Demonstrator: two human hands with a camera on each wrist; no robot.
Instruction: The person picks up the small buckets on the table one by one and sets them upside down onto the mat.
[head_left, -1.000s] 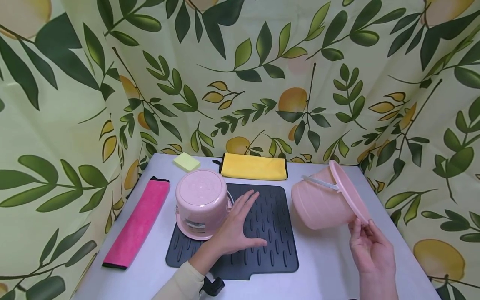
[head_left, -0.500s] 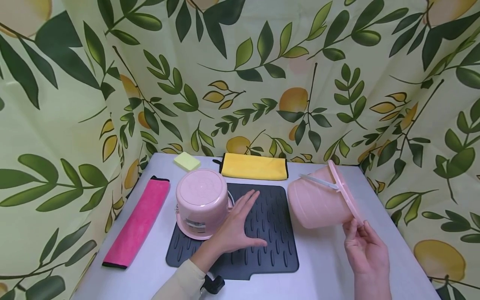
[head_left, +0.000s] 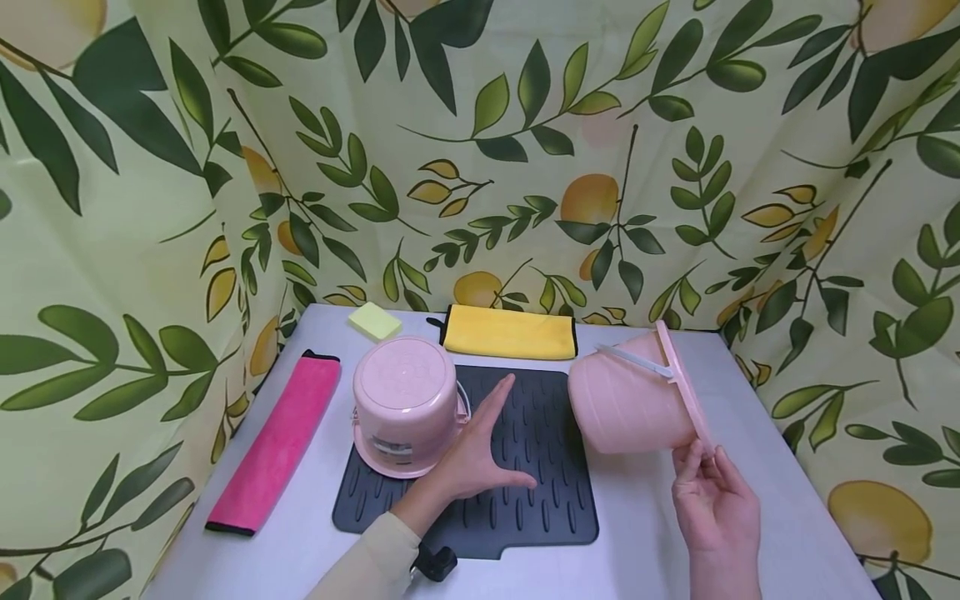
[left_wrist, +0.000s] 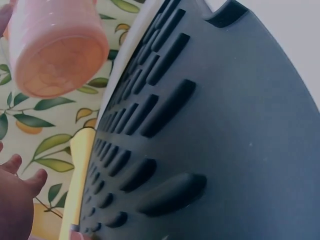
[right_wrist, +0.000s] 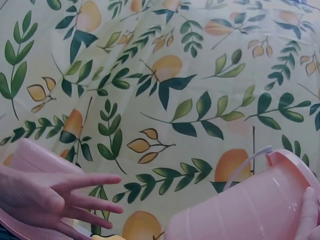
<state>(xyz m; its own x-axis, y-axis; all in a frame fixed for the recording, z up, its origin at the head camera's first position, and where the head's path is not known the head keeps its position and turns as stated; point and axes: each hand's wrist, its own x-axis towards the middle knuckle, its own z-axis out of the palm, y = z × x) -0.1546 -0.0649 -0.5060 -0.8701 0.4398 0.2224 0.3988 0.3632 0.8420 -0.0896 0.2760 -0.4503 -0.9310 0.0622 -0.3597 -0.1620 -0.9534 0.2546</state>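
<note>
My right hand [head_left: 717, 508] pinches the rim of a pink bucket [head_left: 633, 400], tilted onto its side above the table's right part with its mouth facing right. Its pale handle lies across the wall; in the right wrist view the bucket [right_wrist: 240, 210] fills the lower right. A smaller pink bucket [head_left: 405, 392] stands upside down on the left of a dark ridged drying mat [head_left: 536, 492]. Beside that one, my left hand [head_left: 476, 458] is spread with straight fingers and thumb apart, gripping nothing. Whether it touches the small bucket's side, I cannot tell.
A folded yellow cloth [head_left: 510, 333] and a pale yellow sponge [head_left: 374, 322] lie at the back of the white table [head_left: 630, 517]. To the left is a folded pink cloth [head_left: 277, 446]. Leaf-patterned curtains [head_left: 480, 167] enclose the table's back and sides.
My right hand has moved left with the tilted bucket, bringing it closer to the mat's right edge. The left hand and the upside-down bucket stay nearly where they were.
</note>
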